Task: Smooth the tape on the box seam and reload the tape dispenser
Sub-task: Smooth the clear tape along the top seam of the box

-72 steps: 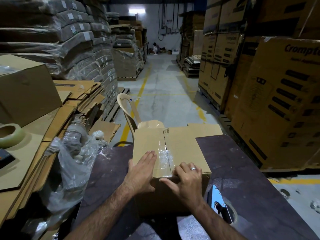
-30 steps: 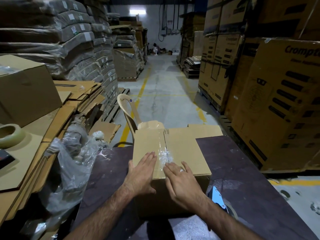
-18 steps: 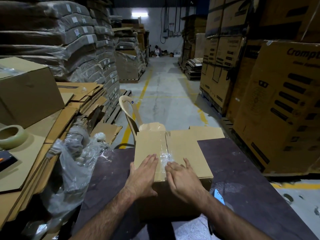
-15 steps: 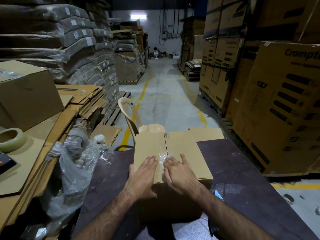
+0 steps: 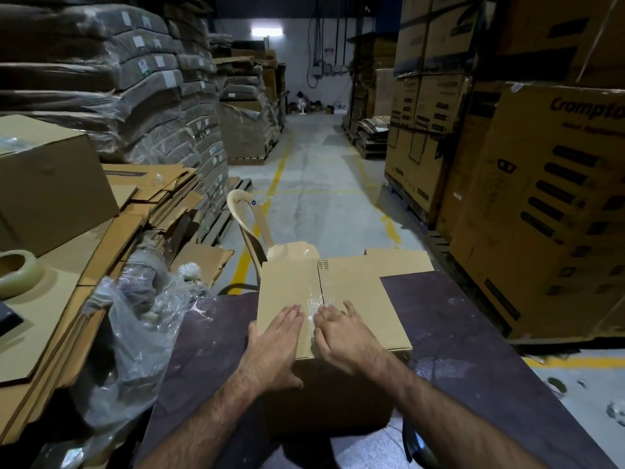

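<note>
A small brown cardboard box [image 5: 365, 299] sits on the dark table [image 5: 473, 350], with a strip of clear tape [image 5: 314, 286] running along its top seam. My left hand [image 5: 274, 340] lies flat on the box top just left of the seam, fingers straight. My right hand [image 5: 341, 336] presses flat on the tape and the near edge, fingers together. The tape dispenser [image 5: 414, 441] is mostly hidden behind my right forearm; only a dark part shows. A roll of tape [image 5: 18, 272] rests on flat cardboard at far left.
Crumpled clear plastic [image 5: 135, 333] lies at the table's left edge. Flattened cartons [image 5: 101, 252] and a closed box [image 5: 50, 184] are piled on the left. A beige plastic chair [image 5: 257, 231] stands behind the box. Large printed cartons [image 5: 541, 214] wall in the right.
My right hand went from curled at the box's near edge to lying flat, then slid forward along the taped seam. My left hand stayed flat on the box.
</note>
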`<state>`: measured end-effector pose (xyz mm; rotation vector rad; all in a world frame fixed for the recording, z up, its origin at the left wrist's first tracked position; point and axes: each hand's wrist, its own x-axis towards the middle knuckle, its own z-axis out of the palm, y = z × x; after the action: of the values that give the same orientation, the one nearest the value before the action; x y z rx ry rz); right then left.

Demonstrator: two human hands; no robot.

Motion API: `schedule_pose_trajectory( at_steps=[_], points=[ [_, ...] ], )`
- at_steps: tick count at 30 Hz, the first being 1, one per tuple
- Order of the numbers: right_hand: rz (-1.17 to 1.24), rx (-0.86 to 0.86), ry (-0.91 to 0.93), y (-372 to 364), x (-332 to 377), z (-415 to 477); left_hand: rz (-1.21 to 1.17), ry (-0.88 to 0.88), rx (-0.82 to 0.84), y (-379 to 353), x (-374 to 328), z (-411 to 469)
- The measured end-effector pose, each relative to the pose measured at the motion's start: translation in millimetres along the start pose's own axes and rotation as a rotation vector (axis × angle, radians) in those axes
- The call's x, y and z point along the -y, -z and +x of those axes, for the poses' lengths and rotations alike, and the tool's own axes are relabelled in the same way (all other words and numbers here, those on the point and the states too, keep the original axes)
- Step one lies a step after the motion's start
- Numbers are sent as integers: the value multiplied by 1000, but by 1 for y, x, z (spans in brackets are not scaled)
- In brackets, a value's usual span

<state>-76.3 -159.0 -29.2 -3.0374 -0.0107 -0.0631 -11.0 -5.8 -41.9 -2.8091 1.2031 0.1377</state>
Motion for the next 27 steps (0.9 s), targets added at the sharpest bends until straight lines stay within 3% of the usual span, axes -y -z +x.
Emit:
schedule_pose_trajectory(
  at_steps=[6,10,19,27],
  points=[
    [88,-57,109,-5,4,-53,9,-17,-16,0,-1,-1],
    [122,-53,-5,7,-24,-60,58,-37,-30,1,-3,-1],
    [157,-61,-74,1,-35,-49,73,-421,-82,1,-9,-9],
    [147,-54,-92,-3,-38,-45,31,-224,-44,10,-25,18]
  ],
)
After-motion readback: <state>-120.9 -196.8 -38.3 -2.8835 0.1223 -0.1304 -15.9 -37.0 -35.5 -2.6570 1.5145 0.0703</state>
